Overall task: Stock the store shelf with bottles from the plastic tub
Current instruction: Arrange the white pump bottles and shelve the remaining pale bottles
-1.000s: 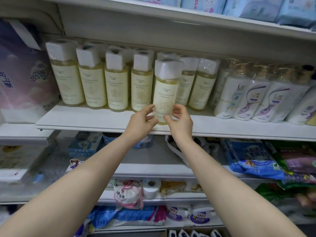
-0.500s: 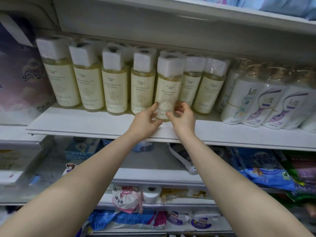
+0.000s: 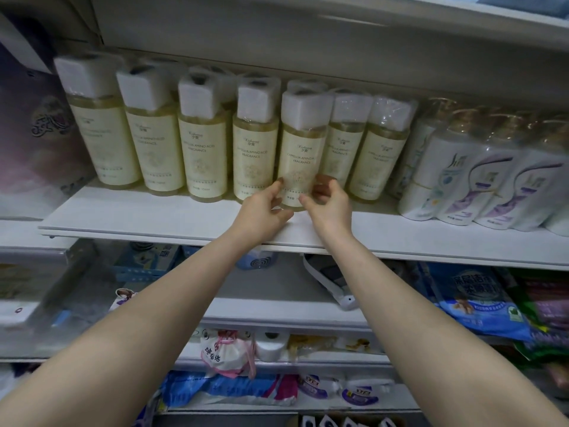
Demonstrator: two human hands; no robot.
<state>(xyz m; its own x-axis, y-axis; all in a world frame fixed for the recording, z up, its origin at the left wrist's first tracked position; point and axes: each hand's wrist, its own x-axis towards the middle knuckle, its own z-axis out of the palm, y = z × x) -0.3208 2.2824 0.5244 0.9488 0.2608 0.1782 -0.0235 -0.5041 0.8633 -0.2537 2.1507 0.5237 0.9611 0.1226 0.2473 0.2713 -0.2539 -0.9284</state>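
The cream labels of the yellow bottles point(image 3: 204, 155) read "CAMELLIA AMINO ACID FRAGRANCE", under a script brand name too fine to make out. The front bottle point(image 3: 300, 155) carries the same label. Chinese print on the blue bag point(image 3: 480, 300) is blurred.

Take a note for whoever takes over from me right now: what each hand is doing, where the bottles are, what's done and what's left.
Left hand and right hand: both grip the lower part of one pale yellow plastic bottle with a white square cap.
Bottle: upright on the white shelf, in the front row of matching bottles; white pump bottles stand further right.
Done: this bottle looks set down in line.
Left: let go and fetch the next one. The plastic tub is out of view, so how many remain cannot be told.
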